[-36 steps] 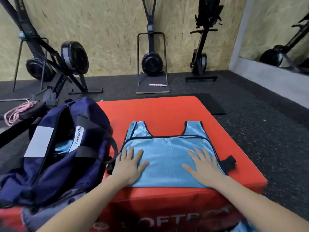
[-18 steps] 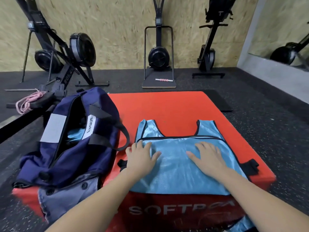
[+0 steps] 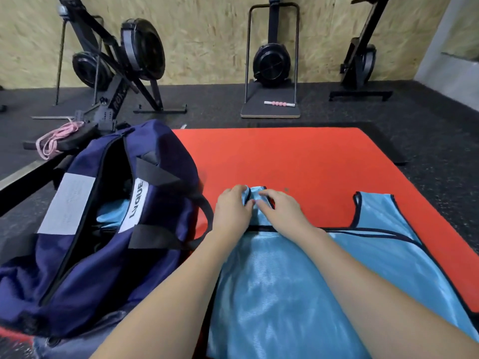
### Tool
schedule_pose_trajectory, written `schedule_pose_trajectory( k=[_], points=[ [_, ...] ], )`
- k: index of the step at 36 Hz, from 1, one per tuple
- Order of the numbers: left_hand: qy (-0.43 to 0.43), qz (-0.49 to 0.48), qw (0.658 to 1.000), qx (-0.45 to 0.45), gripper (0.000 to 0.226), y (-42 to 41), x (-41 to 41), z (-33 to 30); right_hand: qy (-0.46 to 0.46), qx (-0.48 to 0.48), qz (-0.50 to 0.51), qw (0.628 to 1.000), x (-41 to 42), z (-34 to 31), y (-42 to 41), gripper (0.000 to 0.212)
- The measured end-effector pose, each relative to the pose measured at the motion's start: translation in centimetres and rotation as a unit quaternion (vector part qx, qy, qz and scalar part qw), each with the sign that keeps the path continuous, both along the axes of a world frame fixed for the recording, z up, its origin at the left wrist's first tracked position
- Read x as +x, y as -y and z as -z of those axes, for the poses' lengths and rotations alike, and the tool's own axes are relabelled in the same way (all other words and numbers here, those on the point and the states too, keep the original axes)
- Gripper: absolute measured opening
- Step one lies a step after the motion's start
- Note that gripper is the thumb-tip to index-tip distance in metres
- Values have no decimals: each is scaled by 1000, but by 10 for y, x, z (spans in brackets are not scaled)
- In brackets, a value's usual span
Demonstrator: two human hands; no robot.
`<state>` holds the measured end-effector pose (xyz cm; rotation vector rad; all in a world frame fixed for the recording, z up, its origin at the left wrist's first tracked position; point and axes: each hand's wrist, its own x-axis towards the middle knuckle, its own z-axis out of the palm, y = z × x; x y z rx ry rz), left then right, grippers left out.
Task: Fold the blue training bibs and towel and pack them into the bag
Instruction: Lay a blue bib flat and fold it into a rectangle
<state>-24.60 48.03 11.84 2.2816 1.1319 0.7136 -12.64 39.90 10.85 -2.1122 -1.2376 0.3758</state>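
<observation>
Here, both hands meet at one shoulder strap [image 3: 255, 194] of a blue training bib [image 3: 285, 294] spread on the red mat [image 3: 298, 156]. The left hand [image 3: 232, 212] and right hand [image 3: 282, 212] have fingers curled and pinched on the strap, which lies directly under the fingertips at the bib's far-left corner. The bib's long axis runs from the mat's near edge toward its far edge. At the mat's left edge, nearer the left hand, the navy bag [image 3: 85, 229] gapes unzipped, pale blue fabric [image 3: 111, 215] visible inside. No towel can be made out.
</observation>
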Motion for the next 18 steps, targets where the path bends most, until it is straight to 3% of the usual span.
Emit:
schedule_pose_trajectory(
  k=[5,12,18],
  points=[
    [8,-9,1000,-25,18,-11,13,6,-61,8,36,997,6,3,-26,32],
    [-26,-15,998,51,20,-20,25,9,-180,126,37,975,20,-3,-20,19],
    [50,-58,997,16,23,-23,21,-1,-211,180,51,959,20,-15,-17,16]
  ],
)
